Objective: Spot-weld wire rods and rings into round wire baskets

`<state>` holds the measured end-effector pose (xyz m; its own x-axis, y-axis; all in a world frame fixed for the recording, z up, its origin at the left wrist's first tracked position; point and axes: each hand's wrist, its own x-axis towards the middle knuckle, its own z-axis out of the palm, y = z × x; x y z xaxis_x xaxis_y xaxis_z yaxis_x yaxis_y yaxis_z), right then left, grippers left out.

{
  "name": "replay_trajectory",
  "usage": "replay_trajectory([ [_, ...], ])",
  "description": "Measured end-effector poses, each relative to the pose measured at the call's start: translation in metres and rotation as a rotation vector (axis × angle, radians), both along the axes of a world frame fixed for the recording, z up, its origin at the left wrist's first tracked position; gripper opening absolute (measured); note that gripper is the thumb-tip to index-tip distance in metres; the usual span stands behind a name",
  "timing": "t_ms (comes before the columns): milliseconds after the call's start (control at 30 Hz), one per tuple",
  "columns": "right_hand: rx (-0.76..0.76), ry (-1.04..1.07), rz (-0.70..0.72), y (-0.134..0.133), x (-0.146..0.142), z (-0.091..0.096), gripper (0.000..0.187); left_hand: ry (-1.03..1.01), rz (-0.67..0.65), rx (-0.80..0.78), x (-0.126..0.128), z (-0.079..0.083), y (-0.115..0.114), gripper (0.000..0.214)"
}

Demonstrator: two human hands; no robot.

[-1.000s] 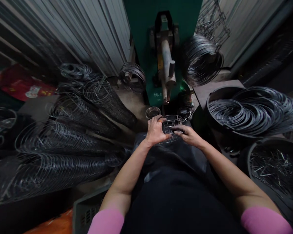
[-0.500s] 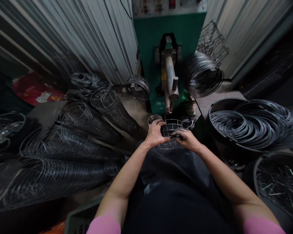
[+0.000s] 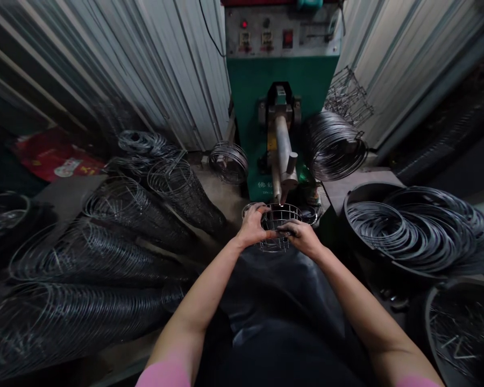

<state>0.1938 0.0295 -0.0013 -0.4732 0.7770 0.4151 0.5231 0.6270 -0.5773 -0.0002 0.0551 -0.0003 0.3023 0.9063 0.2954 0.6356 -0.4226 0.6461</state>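
Both hands hold a small round wire basket (image 3: 277, 226) just below the arm (image 3: 283, 156) of a green welding machine (image 3: 280, 86). My left hand (image 3: 253, 226) is wrapped round the basket's left rim. At its right front rim, my right hand (image 3: 300, 235) pinches the wire. The basket's open mouth tilts up toward the machine's tip. A black apron covers my lap beneath it.
Long stacks of nested wire baskets (image 3: 105, 252) lie on the left. A black tub of wire rings (image 3: 411, 231) stands on the right, and a tub of short wire pieces (image 3: 463, 328) is nearer. Wire coils (image 3: 333, 145) hang beside the machine. Corrugated metal walls close in behind.
The basket was turned from lying flat to tilted with its mouth up, and lifted closer to the machine's tip. My head has risen, showing the machine's control panel.
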Motion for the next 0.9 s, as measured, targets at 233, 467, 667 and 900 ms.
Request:
replay_trajectory([
  [233, -0.028, -0.046, -0.052, 0.019, 0.002, 0.005, 0.024, -0.034, -0.028, -0.059, 0.004, 0.003, 0.022, 0.068],
  [467, -0.036, -0.088, -0.128, 0.015, 0.001, 0.003, 0.038, -0.014, 0.008, -0.065, 0.007, 0.001, 0.024, 0.065],
  [667, -0.025, -0.077, -0.204, 0.030, -0.002, 0.001, 0.032, 0.040, 0.102, -0.067, 0.012, 0.004, 0.036, 0.065],
  [900, 0.017, 0.107, -0.335, 0.026, 0.008, -0.004, 0.022, -0.009, 0.112, -0.055, 0.014, -0.001, 0.040, 0.065],
])
